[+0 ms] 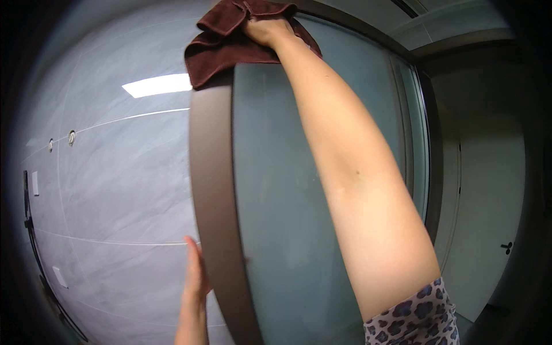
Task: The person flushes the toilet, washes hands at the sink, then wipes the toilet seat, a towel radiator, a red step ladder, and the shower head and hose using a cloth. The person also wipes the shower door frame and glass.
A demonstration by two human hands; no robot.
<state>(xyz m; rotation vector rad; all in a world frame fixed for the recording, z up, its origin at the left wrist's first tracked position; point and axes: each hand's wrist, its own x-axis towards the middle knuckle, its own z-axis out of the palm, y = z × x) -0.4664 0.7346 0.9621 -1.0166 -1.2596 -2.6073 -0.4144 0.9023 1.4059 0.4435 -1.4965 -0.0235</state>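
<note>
High at the top, my right hand (268, 31) grips a dark brown cloth (215, 54) against the upper part of a frosted glass door (282, 172). The cloth drapes over the door's brown frame (214, 161), and its folds hide most of my fingers. My right arm reaches up across the glass, its patterned sleeve near the lower edge. Lower down, my left hand (197, 273) is at the frame's left edge with its thumb stretched upward. Its other fingers are hidden behind the frame, so I cannot tell whether they grip it.
A grey marbled tile wall (126, 190) stands to the left, with two round fittings, wall plates and a black shower rail (29, 223). To the right, beyond another framed glass panel (417, 132), is a pale door (486, 230) with a black handle (506, 248).
</note>
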